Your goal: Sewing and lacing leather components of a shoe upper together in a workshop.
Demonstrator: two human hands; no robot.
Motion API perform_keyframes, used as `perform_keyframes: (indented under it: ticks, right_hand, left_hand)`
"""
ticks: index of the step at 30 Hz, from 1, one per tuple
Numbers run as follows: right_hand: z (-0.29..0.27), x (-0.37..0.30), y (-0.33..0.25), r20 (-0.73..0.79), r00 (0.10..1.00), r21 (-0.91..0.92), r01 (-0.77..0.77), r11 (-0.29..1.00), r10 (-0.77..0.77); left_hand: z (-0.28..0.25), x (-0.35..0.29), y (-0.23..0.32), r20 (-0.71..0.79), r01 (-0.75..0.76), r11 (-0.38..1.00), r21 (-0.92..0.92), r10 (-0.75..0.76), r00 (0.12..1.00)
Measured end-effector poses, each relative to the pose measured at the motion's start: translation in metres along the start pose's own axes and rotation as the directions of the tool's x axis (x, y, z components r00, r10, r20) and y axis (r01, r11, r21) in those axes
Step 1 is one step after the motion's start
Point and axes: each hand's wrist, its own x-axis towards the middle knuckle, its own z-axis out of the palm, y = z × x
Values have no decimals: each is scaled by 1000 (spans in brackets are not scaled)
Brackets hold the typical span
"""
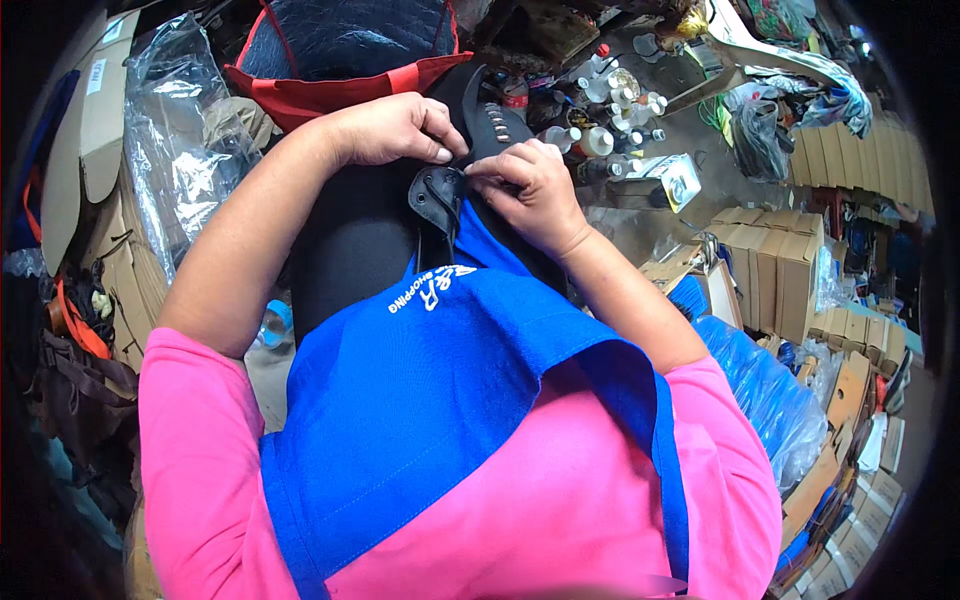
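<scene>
A black leather piece with a rounded end, small holes and a thin dark strap or cord lies over my lap. My left hand is closed, thumb and fingers pinched at its upper edge. From the other side my right hand pinches the leather near the same spot, its fingertips close to the left ones. Whether a thin cord runs between the fingers is too small to tell. Just beyond my hands, a curved black part carries a row of pale stitches or studs. A blue apron covers my front.
Beyond my knees stands a red bag with a silver lining. Several bottles crowd the floor at the far right, near a wooden-legged piece. Stacked cardboard boxes are on the right; clear plastic and cardboard lie left.
</scene>
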Motion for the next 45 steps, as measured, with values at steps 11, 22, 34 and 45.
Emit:
perform_keyframes:
  ticks: [11, 22, 34, 45]
  right_hand:
    - [-6, -3, -16, 9, 999, -132, 42, 990, -41]
    - [-35, 37, -55, 410, 912, -427, 157, 891, 36]
    - [-10, 45, -33, 363, 932, -414, 165, 895, -4]
    - [-24, 18, 1, 322, 937, 54, -163, 985, 137]
  left_hand:
    - [-6, 6, 3, 180, 48, 993, 106, -66, 981]
    - [-2, 1, 26, 67, -37, 824, 566, -1, 998]
    - [2, 10, 16, -126, -113, 763, 637, 247, 961]
    - [21, -62, 13, -422, 216, 830, 514, 25, 906]
